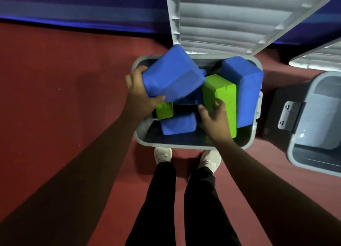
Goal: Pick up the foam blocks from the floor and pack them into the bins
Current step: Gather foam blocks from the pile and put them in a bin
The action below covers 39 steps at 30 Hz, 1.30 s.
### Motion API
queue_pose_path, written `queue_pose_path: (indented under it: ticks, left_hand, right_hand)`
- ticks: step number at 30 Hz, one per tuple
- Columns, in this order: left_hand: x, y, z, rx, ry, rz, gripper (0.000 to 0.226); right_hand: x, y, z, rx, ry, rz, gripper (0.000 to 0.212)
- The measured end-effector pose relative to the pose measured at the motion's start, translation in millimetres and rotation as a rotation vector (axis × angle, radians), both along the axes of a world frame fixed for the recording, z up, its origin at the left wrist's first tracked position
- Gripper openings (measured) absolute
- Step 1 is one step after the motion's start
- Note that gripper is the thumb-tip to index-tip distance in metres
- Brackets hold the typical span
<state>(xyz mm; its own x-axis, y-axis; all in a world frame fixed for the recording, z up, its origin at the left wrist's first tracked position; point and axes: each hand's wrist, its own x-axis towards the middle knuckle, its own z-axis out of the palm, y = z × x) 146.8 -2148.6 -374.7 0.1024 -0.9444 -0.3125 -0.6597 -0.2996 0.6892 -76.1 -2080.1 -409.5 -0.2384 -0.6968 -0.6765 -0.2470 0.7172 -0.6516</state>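
A grey bin (pixel 191 145) stands open on the red floor in front of my feet, its lid (pixel 234 19) raised at the back. Inside lie several foam blocks: a tall blue one (pixel 248 96) at the right, a green one (pixel 219 90) in the middle, a small blue one (pixel 178 125) near the front, and a green one (pixel 164 110) at the left. My left hand (pixel 140 96) grips a large blue block (pixel 172 74), tilted over the bin's left rim. My right hand (pixel 215 116) reaches into the bin, fingers spread against the middle green block.
A second grey bin (pixel 313 135) stands open to the right, with a metal latch (pixel 289 116) on its side and its lid (pixel 317 57) raised. A blue wall band (pixel 73 11) runs along the back. Red floor (pixel 55 79) stretches to the left. My shoes (pixel 163 154) stand just before the bin.
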Motion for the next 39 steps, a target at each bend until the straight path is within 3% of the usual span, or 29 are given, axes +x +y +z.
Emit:
queue_pose_path:
  ticks: [5,8,10,13,16,20,25,29,34,39]
  left_hand:
    - [-0.2,11.1,-21.2,0.045,0.079,-0.002,0.095]
    - [-2.7,23.8,-21.5,-0.008,-0.008,-0.047,0.078]
    - [-6.0,38.6,-19.4,-0.074,-0.045,-0.198,0.072]
    - [-6.0,62.2,-26.4,0.104,0.045,-0.3,0.067]
    - [-10.7,75.4,-42.1,0.185,0.018,-0.138,0.053]
    - [-23.1,78.9,-64.6,0.326,0.086,-0.034,0.062]
    - [-40.1,91.8,-102.6,0.431,0.006,-0.101,0.081]
    - [-41.4,89.5,-110.9,0.446,-0.021,-0.147,0.082]
    - [-33.3,61.9,-34.1,0.367,-0.144,-0.076,0.053]
    - [-52.6,10.7,140.1,0.176,-0.165,-0.084,0.036]
  right_hand:
    - [-1.4,-41.6,13.1,0.144,-0.309,-0.264,0.068]
    - [7.7,-56.8,18.3,0.221,-0.538,-0.373,0.069]
    - [19.0,-62.0,16.8,0.239,-0.566,-0.363,0.08]
    - [30.2,-60.0,12.0,0.309,-0.397,-0.314,0.109]
    - [24.2,-36.6,2.2,0.315,-0.303,-0.231,0.094]
    - [8.7,0.7,-24.7,0.261,-0.334,-0.14,0.064]
    - [-4.6,22.4,-60.3,0.203,0.169,0.32,0.052]
    - [-4.0,24.4,-69.9,0.183,0.233,0.428,0.046]
    - [-17.9,9.3,3.4,0.089,0.213,0.416,0.049]
    - [-56.7,-22.2,171.6,-0.052,0.306,0.363,0.061]
